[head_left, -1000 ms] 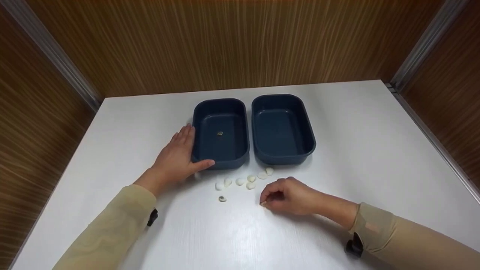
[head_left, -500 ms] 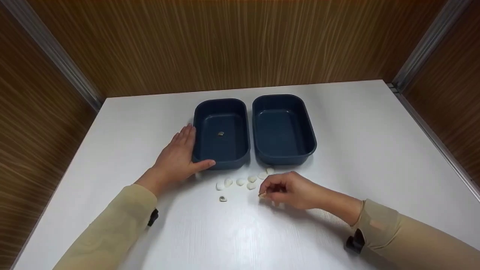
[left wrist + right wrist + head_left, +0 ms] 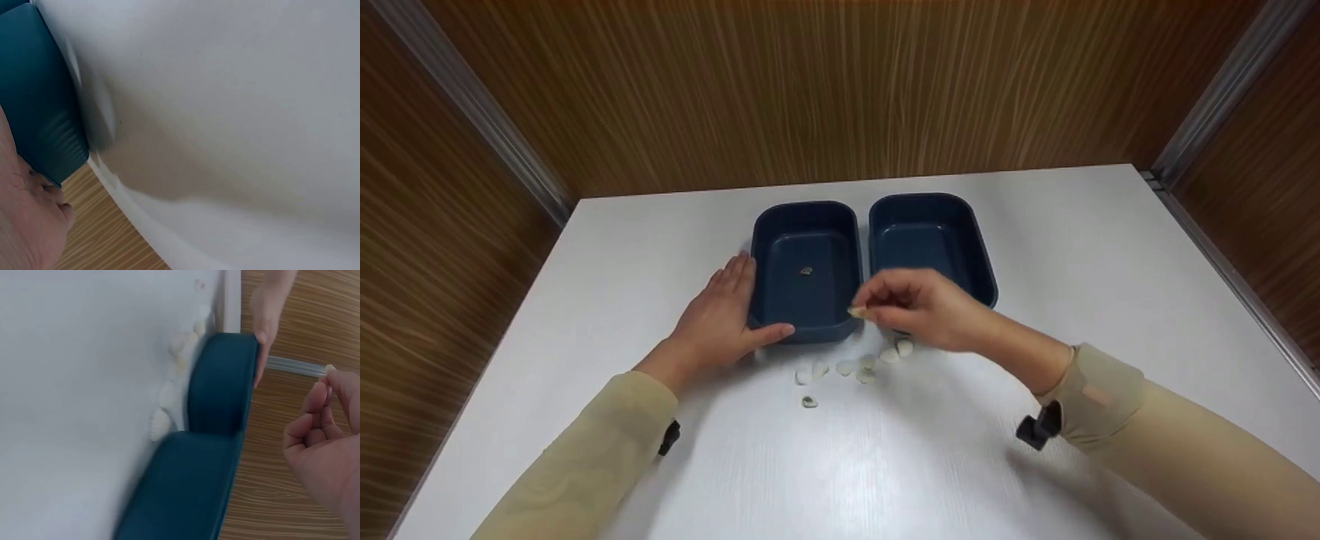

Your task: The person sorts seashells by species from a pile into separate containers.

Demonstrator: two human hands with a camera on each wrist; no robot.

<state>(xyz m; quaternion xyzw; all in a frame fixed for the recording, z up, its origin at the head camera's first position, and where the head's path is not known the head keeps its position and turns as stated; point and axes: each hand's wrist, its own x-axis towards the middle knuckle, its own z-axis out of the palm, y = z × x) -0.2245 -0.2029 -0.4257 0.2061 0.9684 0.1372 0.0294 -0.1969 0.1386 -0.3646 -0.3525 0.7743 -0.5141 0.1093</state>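
My left hand [image 3: 712,319] rests against the left side of the left dark-blue bin [image 3: 810,335]. Its fingers are straight along the wall, with the thumb at the near rim. Between thumb and fingertips, my right hand [image 3: 934,309] pinches a small pale seashell [image 3: 857,311]. That hand hovers over the near edges of the two bins, by the gap between them. One small brownish shell [image 3: 806,271] lies on the left bin's floor. Several white seashells [image 3: 890,355] form a loose row in front of the bins, and a dark-marked shell [image 3: 809,402] lies nearer me.
The right dark-blue bin [image 3: 984,247] stands close beside the left one, partly covered by my right hand. Both are on a white table [image 3: 1072,247]. Wood-grain panels [image 3: 840,90] enclose the back and sides.
My right hand has lifted the small shell off the table and carried it forward and slightly left, up to the bins. The left hand has stayed at the left bin.
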